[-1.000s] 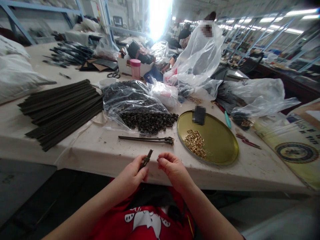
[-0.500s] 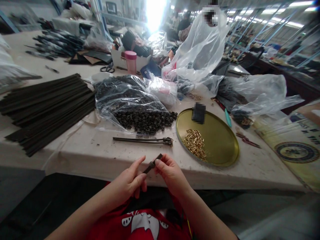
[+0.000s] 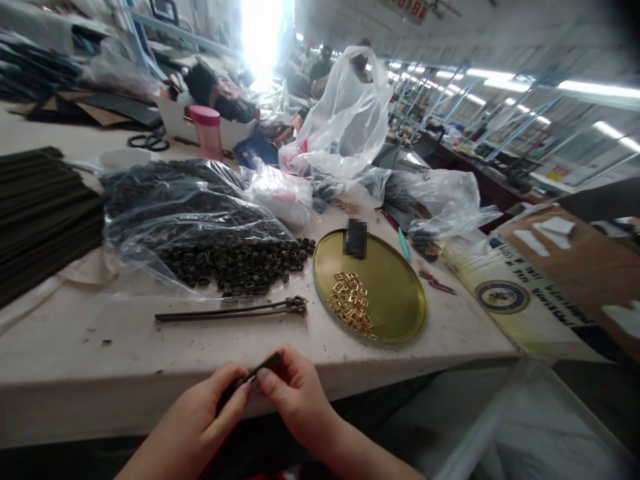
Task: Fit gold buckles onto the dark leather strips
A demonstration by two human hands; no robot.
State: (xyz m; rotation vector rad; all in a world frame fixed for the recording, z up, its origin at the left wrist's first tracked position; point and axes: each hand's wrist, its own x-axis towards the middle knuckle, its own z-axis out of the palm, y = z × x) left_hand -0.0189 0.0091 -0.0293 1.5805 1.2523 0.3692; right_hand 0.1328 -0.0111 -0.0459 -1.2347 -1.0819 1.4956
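A narrow dark strap [image 3: 270, 361] runs slantwise between my two hands, over the table's front edge. Its lower part is gripped by my left hand [image 3: 213, 403], thumb and fingers closed round it. Near its upper end, my right hand [image 3: 300, 397] pinches it between thumb and fingers. A small loop on the strap is mostly hidden by the fingers. Just beyond my hands lie a few finished-looking straps [image 3: 225, 311] with fittings at their right ends. Behind them, small dark loops [image 3: 240, 263] spill from a clear plastic bag [image 3: 195, 200].
Gold rectangular rings [image 3: 350, 300] lie in a round gold tray [image 3: 400, 313], with a blurred dark object [image 3: 356, 239] at its back. A stack of dark straps [image 3: 45, 213] sits left. Behind are scissors [image 3: 149, 142], a pink jar [image 3: 206, 133] and plastic bags. Red-handled pliers [image 3: 437, 283] lie right.
The view has turned to the right, so the table's things appear farther left. My left hand's outstretched index finger has folded in, and that hand now closes round the strap.
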